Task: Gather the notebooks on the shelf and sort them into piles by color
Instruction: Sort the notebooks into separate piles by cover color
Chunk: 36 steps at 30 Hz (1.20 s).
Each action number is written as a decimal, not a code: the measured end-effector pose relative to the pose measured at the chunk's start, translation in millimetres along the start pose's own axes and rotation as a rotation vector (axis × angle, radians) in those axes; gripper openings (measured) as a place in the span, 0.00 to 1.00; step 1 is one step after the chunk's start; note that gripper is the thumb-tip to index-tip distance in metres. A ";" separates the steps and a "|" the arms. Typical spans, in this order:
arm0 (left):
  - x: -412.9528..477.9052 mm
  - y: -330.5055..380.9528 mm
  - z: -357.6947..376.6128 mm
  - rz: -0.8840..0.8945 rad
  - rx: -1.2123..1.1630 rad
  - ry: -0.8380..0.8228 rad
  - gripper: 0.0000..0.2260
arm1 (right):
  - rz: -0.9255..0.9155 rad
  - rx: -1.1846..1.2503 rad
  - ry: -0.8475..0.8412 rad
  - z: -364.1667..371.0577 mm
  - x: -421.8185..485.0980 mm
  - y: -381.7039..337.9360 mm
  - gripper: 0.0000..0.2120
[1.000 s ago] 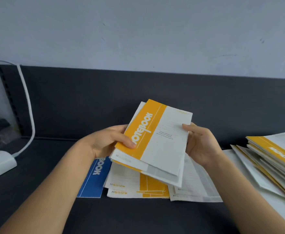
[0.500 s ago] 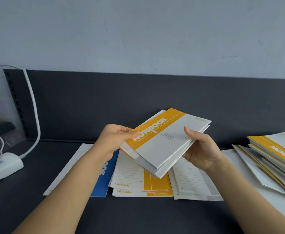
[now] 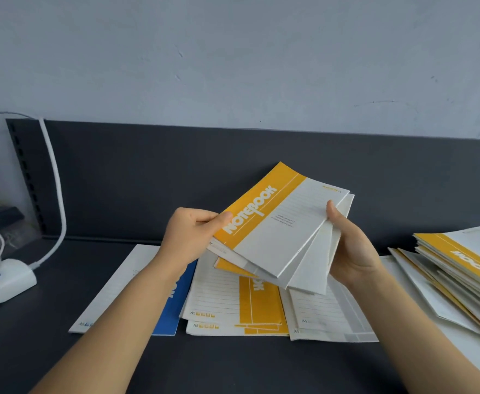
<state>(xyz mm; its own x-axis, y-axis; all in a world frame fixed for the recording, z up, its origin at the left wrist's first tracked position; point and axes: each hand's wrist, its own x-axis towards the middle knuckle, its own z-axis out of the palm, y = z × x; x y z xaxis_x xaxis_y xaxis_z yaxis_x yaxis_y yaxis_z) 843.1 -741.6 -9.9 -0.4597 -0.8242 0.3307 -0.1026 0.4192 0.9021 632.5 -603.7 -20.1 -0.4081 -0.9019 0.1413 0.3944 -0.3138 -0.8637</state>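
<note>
Both hands hold a fanned stack of notebooks [image 3: 278, 228] above the dark shelf; the top one has a yellow spine band reading NOTEBOOK. My left hand [image 3: 190, 237] grips the stack's left edge, thumb on the yellow band. My right hand [image 3: 349, 251] supports the right side from below, thumb on the top cover. Beneath lie a blue notebook [image 3: 170, 314], two yellow notebooks [image 3: 258, 308] face down, and grey-edged notebooks [image 3: 327, 319]. An untidy pile of yellow notebooks [image 3: 460, 260] sits at the right.
The dark grey shelf [image 3: 233, 365] has a raised back panel [image 3: 148, 172] under a pale wall. A white power strip [image 3: 3, 282] with a white cable [image 3: 57, 194] lies at the left. A white sheet [image 3: 119, 285] lies under the blue notebook.
The held stack has tilted flatter and fanned apart, with lower notebooks sliding out to the right. My view has moved closer and slightly right.
</note>
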 end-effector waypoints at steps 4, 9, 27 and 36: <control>3.3 4.4 -7.3 -0.018 -0.094 0.075 0.07 | 0.045 -0.066 0.091 -10.0 3.0 -8.3 0.22; 14.5 3.1 -21.8 -0.309 -0.295 0.027 0.09 | 0.159 -0.240 0.149 -31.3 1.9 -23.8 0.17; 25.3 -12.9 -31.8 -0.460 -0.231 -0.139 0.13 | 0.391 -0.722 0.279 -47.9 7.5 -16.5 0.15; 26.4 -14.7 -40.4 -0.331 -0.075 -0.038 0.13 | 0.440 -0.803 0.287 -57.7 3.7 -24.9 0.18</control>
<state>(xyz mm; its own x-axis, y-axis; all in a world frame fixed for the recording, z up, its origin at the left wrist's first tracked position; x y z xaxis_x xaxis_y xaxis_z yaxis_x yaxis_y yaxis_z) 868.1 -785.0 -3.2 -0.4448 -0.8956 0.0072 -0.1876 0.1010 0.9770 573.6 -582.2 -26.0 -0.5863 -0.7500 -0.3062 -0.0780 0.4285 -0.9001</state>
